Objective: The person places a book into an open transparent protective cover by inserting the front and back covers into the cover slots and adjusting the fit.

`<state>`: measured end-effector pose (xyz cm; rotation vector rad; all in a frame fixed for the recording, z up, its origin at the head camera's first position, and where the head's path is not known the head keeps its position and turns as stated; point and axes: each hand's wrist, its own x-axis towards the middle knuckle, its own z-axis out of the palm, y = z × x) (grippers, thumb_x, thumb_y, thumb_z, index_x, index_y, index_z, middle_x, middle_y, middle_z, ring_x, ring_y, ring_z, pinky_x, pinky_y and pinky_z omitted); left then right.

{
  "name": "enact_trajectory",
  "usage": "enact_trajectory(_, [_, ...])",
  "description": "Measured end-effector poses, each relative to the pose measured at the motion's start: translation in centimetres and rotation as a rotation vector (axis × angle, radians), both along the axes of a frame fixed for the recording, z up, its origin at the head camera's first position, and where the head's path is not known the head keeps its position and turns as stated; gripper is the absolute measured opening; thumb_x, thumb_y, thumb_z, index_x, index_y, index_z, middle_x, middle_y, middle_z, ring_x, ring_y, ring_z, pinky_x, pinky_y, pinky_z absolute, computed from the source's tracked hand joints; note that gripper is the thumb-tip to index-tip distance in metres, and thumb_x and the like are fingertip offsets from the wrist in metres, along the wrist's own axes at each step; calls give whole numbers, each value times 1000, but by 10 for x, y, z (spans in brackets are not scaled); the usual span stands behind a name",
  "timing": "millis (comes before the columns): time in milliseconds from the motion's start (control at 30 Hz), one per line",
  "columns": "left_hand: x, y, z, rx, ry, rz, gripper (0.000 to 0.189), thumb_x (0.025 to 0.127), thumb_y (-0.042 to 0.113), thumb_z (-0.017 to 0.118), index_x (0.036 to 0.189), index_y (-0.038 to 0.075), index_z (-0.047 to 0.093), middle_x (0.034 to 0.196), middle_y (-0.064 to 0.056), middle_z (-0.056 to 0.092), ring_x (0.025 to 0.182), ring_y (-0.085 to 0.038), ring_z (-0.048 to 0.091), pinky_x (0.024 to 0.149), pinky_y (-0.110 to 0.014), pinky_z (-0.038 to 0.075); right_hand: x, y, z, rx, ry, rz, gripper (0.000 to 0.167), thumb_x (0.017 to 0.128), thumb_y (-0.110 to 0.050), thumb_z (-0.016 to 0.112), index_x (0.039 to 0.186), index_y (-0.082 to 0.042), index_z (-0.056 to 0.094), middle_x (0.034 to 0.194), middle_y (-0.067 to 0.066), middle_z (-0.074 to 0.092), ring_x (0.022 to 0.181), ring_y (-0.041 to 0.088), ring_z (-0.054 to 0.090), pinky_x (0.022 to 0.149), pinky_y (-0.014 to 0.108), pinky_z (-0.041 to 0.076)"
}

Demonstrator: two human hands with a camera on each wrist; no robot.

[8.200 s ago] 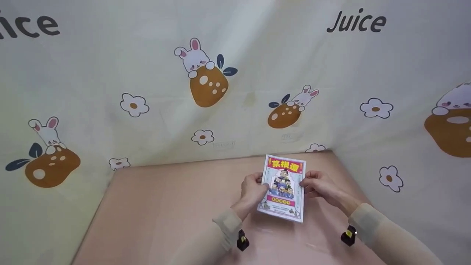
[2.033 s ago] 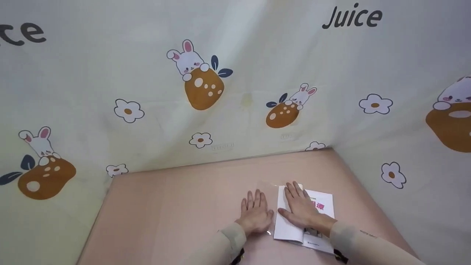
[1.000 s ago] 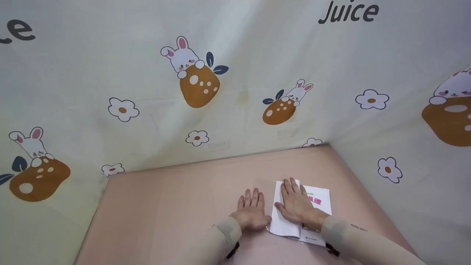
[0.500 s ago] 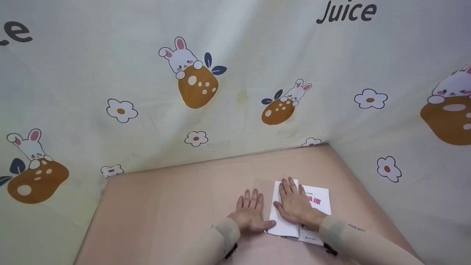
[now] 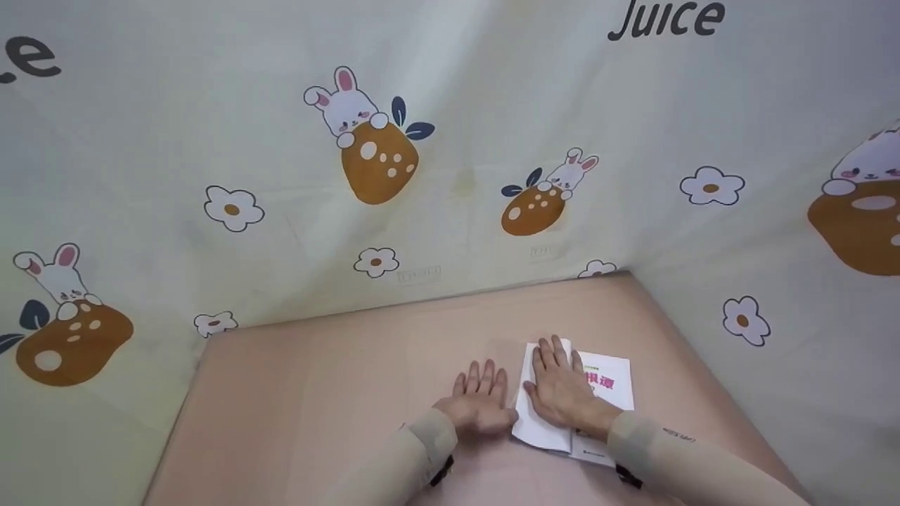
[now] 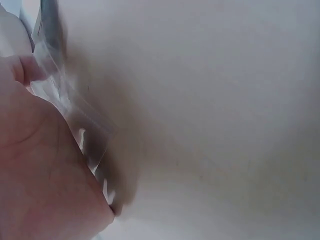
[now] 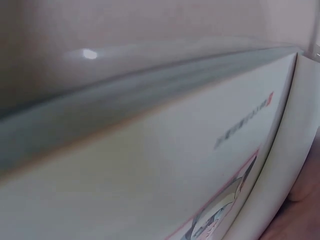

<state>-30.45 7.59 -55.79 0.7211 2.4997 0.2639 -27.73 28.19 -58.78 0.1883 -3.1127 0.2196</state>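
Note:
A booklet (image 5: 619, 393) lies open on the pink tabletop, its right page printed with pink characters. My right hand (image 5: 562, 386) presses flat on the white left-hand leaf (image 5: 538, 432), fingers straight and pointing away from me. Left of the booklet, a clear plastic film (image 6: 90, 130) runs out beneath my left hand (image 5: 478, 400). The left fingers are straight, the palm edge lies along the film, and the thumb is right at the leaf's edge. In the right wrist view the page (image 7: 150, 160) shows small print and part of a picture beside the raised, curving leaf.
The pink tabletop (image 5: 316, 393) spreads around the booklet. A pale cloth curtain (image 5: 450, 232) printed with rabbits, orange fruit and flowers hangs behind it and along both sides.
Earlier both hands held the booklet shut above the table; now it lies open under my right hand. In the last half second the left thumb has drawn back from the leaf and the hand has tilted.

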Motion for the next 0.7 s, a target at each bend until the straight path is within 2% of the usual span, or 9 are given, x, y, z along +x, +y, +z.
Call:
enact_trajectory(300, [-3, -4, 1, 42, -32, -24, 99, 100, 65, 41, 182, 15, 15, 193, -9, 0, 180, -35, -6, 146, -54, 4, -1, 0, 0, 3, -8, -1, 72, 114, -38, 55, 166, 11, 42, 180, 33, 32, 172, 55, 23, 135, 78, 25])
enact_trajectory(367, [-3, -4, 1, 38, -24, -29, 100, 99, 66, 44, 182, 16, 16, 193, -8, 0, 180, -34, -5, 146, -54, 5, -2, 1, 0, 5, -1, -4, 72, 114, -38, 56, 165, 11, 43, 180, 32, 33, 172, 54, 24, 135, 77, 25])
enact_trajectory(567, [-2, -4, -4, -25, 20, -49, 109, 100, 83, 46, 182, 20, 13, 193, -7, -3, 180, -35, -5, 146, -56, 5, -2, 1, 0, -12, 31, -6, 71, 113, -37, 57, 166, 9, 44, 180, 32, 34, 171, 54, 25, 136, 76, 26])
enact_trajectory(700, [2, -5, -3, -53, 52, -51, 108, 101, 81, 49, 182, 21, 13, 193, -7, -2, 180, -34, -4, 147, -55, 7, 0, 3, 3, -76, 66, 28, 72, 112, -37, 58, 167, 7, 44, 180, 32, 33, 172, 54, 24, 135, 75, 29])
